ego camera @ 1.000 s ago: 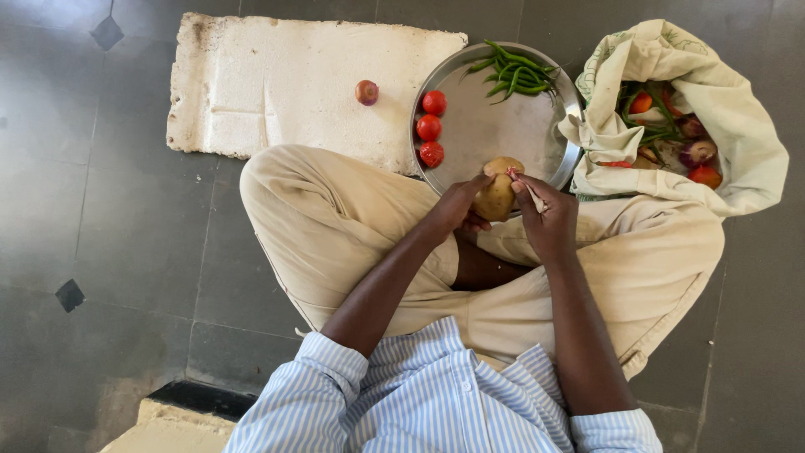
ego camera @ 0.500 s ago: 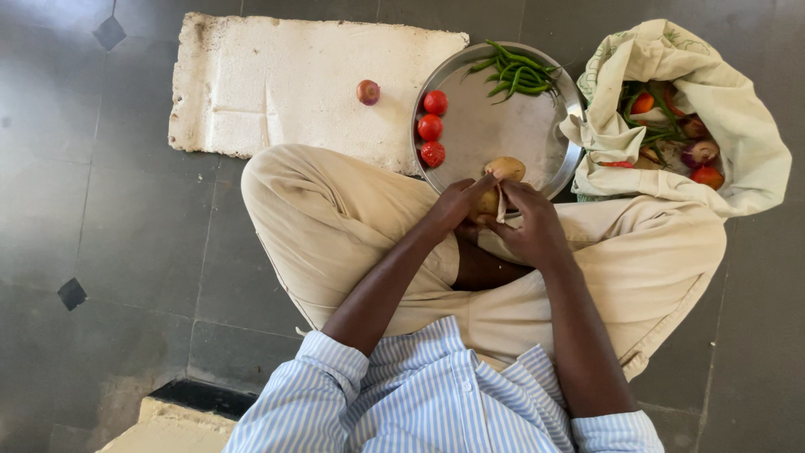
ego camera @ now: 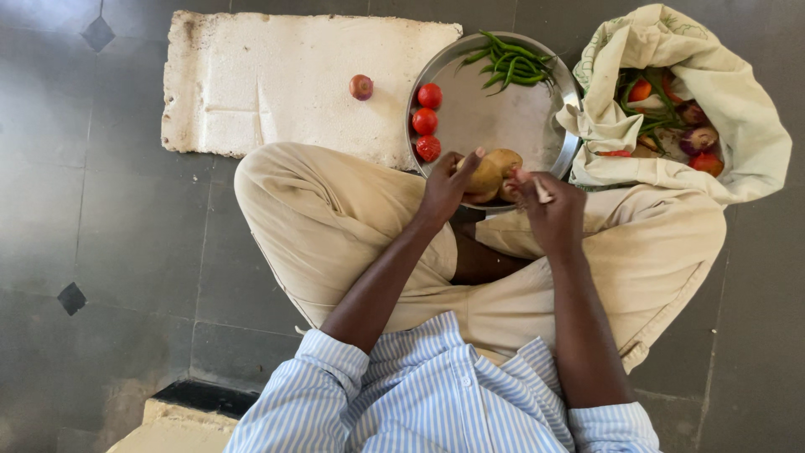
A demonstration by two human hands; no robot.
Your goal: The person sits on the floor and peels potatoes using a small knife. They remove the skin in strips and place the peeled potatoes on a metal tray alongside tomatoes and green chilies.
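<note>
On a grey tiled floor [ego camera: 126, 235], the left hand [ego camera: 444, 189] grips a potato [ego camera: 490, 172]; the right hand [ego camera: 553, 210] closes on a half-hidden peeler [ego camera: 542, 190] over a steel plate [ego camera: 495, 126].

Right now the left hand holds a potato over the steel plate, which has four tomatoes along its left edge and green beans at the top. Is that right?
Not quite: the head view shows three tomatoes along the left edge of the steel plate, not four. The rest stands: the left hand holds a potato over the plate, and the green beans lie at its top.
</note>
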